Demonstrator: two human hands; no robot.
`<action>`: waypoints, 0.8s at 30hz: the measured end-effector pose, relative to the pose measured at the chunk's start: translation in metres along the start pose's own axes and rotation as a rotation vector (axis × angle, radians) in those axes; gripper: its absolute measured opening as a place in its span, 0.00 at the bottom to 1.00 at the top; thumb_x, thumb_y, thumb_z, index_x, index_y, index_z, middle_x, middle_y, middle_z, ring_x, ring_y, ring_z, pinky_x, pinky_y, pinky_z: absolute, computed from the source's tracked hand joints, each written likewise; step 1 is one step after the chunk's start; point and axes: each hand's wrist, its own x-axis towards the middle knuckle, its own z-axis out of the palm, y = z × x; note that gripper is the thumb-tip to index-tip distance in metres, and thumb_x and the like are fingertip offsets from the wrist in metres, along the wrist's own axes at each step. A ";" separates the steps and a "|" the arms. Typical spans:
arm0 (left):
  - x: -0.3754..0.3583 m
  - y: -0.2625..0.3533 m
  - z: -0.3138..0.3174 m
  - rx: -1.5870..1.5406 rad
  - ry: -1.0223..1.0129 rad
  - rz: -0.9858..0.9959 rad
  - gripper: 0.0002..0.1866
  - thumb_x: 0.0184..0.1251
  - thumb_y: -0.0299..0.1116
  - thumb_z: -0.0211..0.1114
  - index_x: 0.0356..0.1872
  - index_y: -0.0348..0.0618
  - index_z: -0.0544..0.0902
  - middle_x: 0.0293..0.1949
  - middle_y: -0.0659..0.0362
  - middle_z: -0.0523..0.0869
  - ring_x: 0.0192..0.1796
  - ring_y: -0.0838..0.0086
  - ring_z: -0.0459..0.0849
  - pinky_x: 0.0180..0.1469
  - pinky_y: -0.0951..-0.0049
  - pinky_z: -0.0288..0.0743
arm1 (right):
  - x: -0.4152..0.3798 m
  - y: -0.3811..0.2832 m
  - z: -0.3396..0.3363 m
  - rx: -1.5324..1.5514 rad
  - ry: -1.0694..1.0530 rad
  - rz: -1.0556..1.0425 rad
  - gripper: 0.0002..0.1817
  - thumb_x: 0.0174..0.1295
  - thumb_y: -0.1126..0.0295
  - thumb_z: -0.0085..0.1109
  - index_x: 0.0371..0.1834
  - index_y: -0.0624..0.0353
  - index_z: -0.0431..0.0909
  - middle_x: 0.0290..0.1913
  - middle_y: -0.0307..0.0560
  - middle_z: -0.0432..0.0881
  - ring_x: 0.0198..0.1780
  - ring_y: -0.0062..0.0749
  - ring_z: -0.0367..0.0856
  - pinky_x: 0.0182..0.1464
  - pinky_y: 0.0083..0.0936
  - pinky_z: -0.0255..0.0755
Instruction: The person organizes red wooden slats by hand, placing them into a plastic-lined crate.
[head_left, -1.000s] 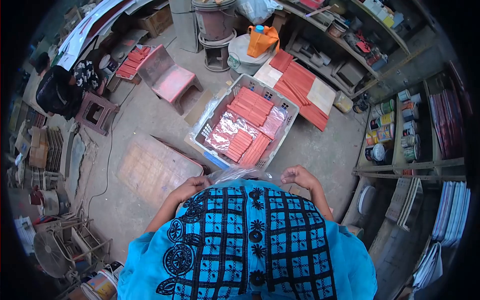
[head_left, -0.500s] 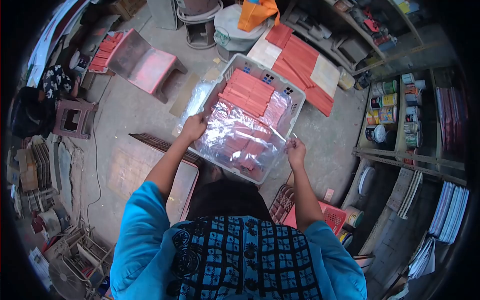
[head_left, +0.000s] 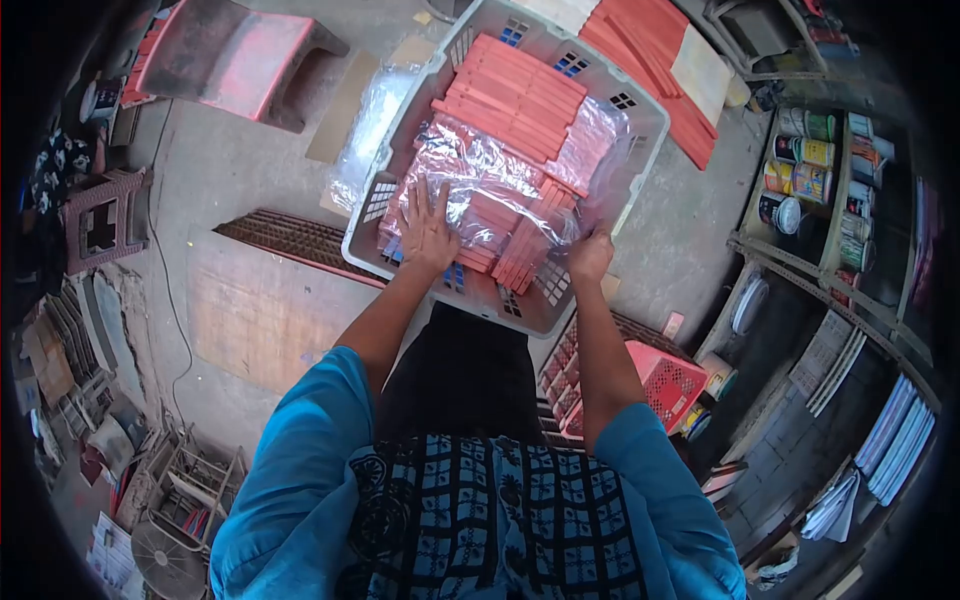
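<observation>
A grey plastic crate point(head_left: 648, 165) holds stacks of red-painted wooden strips point(head_left: 512, 95). Clear plastic film point(head_left: 475, 165) covers part of the strips. My left hand point(head_left: 428, 235) lies with fingers spread on the film and strips at the crate's near left. At the near right side of the crate, my right hand point(head_left: 590, 252) is closed at the edge of the film; what its fingers grip is too small to make out.
A pink plastic chair point(head_left: 225, 50) stands at the upper left. More red strips point(head_left: 640, 60) lie on boards beyond the crate. Paint cans point(head_left: 800, 180) fill a shelf at right. A red basket point(head_left: 665, 385) sits near my right arm.
My left hand has moved from the crate's left rim onto the film, fingers spreading. My right hand has come in to the crate's side. The view has shifted, with the crate appearing higher and larger.
</observation>
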 end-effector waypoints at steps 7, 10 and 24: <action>0.004 -0.009 0.007 0.254 -0.339 0.204 0.43 0.59 0.36 0.60 0.73 0.76 0.47 0.76 0.59 0.31 0.77 0.56 0.32 0.72 0.39 0.36 | -0.033 -0.021 0.003 -0.103 -0.095 -0.478 0.37 0.56 0.73 0.57 0.72 0.53 0.56 0.72 0.64 0.51 0.67 0.61 0.62 0.63 0.44 0.65; 0.008 -0.018 0.006 0.295 -0.401 0.308 0.40 0.61 0.38 0.59 0.73 0.74 0.51 0.76 0.59 0.30 0.77 0.57 0.31 0.72 0.39 0.36 | -0.048 -0.017 0.025 -0.108 -0.303 -0.458 0.40 0.55 0.71 0.60 0.73 0.47 0.54 0.73 0.63 0.47 0.69 0.59 0.59 0.64 0.42 0.65; 0.010 -0.015 0.007 0.291 -0.499 0.347 0.34 0.63 0.40 0.54 0.72 0.64 0.57 0.76 0.57 0.33 0.77 0.57 0.35 0.72 0.39 0.38 | -0.071 0.007 0.042 -0.048 -0.620 -0.190 0.49 0.48 0.65 0.69 0.74 0.46 0.51 0.76 0.60 0.38 0.74 0.58 0.50 0.71 0.38 0.57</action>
